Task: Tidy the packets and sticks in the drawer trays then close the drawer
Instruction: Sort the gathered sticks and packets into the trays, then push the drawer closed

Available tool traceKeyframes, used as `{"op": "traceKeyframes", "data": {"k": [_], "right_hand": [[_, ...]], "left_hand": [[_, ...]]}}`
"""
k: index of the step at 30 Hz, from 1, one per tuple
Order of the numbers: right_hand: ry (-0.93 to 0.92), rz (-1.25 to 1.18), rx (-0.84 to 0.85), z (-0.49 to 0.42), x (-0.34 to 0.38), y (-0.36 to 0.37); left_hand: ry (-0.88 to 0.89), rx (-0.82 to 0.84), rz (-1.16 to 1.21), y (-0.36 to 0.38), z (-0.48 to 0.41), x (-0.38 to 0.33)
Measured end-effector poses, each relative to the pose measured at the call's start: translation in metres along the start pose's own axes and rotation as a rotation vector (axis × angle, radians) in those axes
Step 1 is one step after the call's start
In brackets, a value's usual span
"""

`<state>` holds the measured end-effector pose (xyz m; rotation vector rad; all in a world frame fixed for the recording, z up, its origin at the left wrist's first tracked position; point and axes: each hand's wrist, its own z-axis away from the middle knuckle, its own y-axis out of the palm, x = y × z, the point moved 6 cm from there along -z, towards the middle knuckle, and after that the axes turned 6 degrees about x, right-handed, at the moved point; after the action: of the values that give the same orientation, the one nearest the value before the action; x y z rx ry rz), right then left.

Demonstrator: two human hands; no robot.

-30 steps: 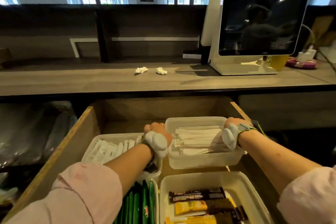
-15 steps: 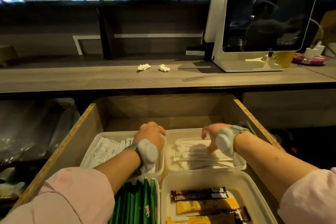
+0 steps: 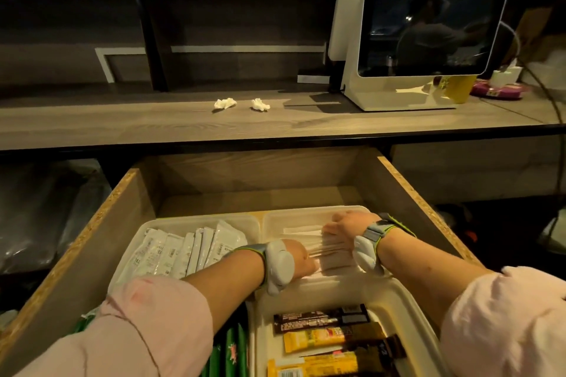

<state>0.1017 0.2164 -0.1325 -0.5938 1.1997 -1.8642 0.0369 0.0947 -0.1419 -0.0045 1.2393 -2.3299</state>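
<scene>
The wooden drawer [image 3: 407,184] stands pulled open with several white plastic trays inside. Both hands are in the back right tray [image 3: 306,212], on a blurred pile of white sticks [image 3: 335,259]. My left hand [image 3: 301,257] is at the pile's left end, its fingers hidden behind the wrist. My right hand [image 3: 346,226] lies over the sticks with its fingers stretched to the left. The back left tray [image 3: 196,219] holds white packets [image 3: 183,249] standing on edge. Brown and yellow sticks [image 3: 330,337] lie in the front right tray [image 3: 398,291]. Green sticks [image 3: 232,352] show at the front left.
Above the drawer runs a wooden counter [image 3: 122,122] with two crumpled tissues [image 3: 225,103] and a white screen terminal [image 3: 422,24] at the right. A yellow cup [image 3: 459,87] stands behind the terminal. Dark plastic-covered shelving lies left of the drawer.
Both hands let go of the back right tray's sides after setting it down in the drawer. They have moved inside it onto the white sticks, the left hand crossing over from the left tray.
</scene>
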Motion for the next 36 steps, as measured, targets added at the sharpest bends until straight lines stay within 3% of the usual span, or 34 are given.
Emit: {"op": "traceKeyframes", "data": {"k": [6,9,11,13,16,18,22,24,30,36], "right_hand": [[0.052,-0.077,0.095,0.0,-0.013,-0.006],[0.056,-0.02,0.146,0.003,-0.002,-0.004],[0.053,-0.017,0.191,0.006,0.003,0.0],[0.038,-0.062,0.208,0.011,0.0,-0.004],[0.02,-0.136,0.08,0.015,-0.015,-0.023],[0.004,-0.154,0.055,0.025,-0.014,-0.036],[-0.065,-0.325,0.099,0.058,0.023,-0.043],[-0.149,-0.415,0.204,0.081,0.055,-0.036],[-0.418,-0.413,0.646,0.153,0.129,-0.004],[-0.472,-0.251,0.711,0.184,0.153,0.007]], "left_hand": [[0.086,-0.274,-0.017,-0.031,0.006,0.019],[-0.039,-0.14,-0.245,-0.011,-0.007,0.025],[-0.063,0.013,-0.266,0.005,-0.009,0.021],[-0.024,-0.001,-0.197,0.003,-0.004,0.011],[0.034,-0.207,0.086,-0.023,0.014,0.012],[0.065,-0.256,0.234,-0.04,0.031,0.019],[0.083,-0.292,0.284,-0.066,0.06,0.035],[0.124,-0.212,0.289,-0.06,0.077,0.032],[0.269,0.305,0.313,0.007,0.141,0.009],[0.265,0.492,0.216,0.032,0.178,-0.001]]}}
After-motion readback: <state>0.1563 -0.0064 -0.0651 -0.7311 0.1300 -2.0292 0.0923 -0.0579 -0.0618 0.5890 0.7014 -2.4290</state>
